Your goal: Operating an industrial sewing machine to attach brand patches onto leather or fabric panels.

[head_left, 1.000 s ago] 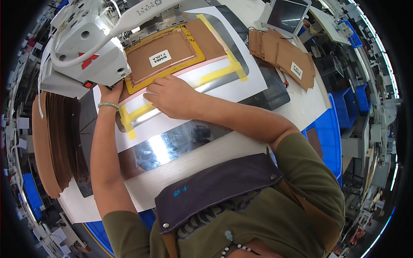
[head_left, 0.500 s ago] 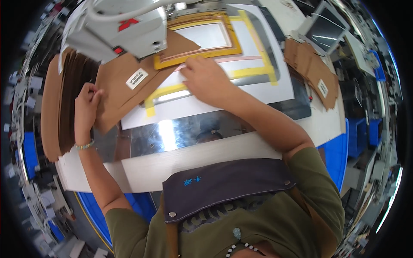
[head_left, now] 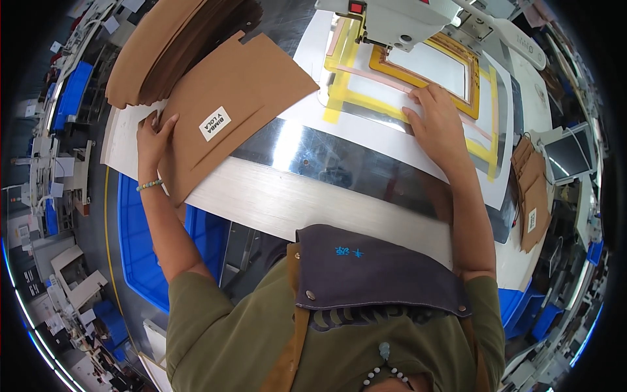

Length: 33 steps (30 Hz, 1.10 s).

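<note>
Nearest the person, the shiny metal worktable runs across in front of a dark apron. The left hand grips the near edge of a brown leather piece with a white label, thumb on top and fingers curled under it, so the piece lies tilted half off the table's left end, just in front of a tall stack of similar brown pieces. The right hand lies flat, fingers spread narrowly, pressing on the white template sheet beside the yellow-taped frame. That frame appears empty and sits under the head of the white sewing machine. Judging from this, one labelled piece is out of the frame and being set aside, while the frame has not yet been loaded. Farther right, a small pile of brown pieces rests near a screen.
</note>
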Tool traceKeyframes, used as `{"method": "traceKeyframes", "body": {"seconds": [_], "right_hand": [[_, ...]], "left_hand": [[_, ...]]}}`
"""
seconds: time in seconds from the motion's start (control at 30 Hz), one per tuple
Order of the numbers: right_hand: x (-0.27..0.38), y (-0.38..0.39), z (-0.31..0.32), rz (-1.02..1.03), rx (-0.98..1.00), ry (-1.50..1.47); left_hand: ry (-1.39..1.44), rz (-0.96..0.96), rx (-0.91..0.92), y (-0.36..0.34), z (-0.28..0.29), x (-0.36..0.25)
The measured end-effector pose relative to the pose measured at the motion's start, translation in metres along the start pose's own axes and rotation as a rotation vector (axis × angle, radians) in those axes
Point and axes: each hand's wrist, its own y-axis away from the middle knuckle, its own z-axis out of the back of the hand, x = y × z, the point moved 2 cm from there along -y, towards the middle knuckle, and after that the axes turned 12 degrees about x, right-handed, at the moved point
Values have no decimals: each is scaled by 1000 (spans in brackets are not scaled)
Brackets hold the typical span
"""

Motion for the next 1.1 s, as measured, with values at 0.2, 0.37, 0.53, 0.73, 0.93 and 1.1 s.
{"method": "traceKeyframes", "body": {"seconds": [0.2, 0.37, 0.53, 0.73, 0.93, 1.1], "right_hand": [[-10, -3, -5, -13, -9, -97], [-7, -6, -6, 24, -26, -199], [-16, -2, -2, -16, 16, -249], [-19, -4, -7, -43, -4, -329], [-12, -2, -1, -120, 39, -294], [-16, -5, -8, -103, 54, -247]], "left_hand": [[243, 170, 3, 1, -18, 10], [285, -29, -325, 44, -13, 36], [-13, 34, -612, 95, 27, 1], [-299, 230, -683, 197, 71, 84], [-353, 542, -562, 295, 45, 181], [-522, 727, -461, 359, 28, 271]]}}
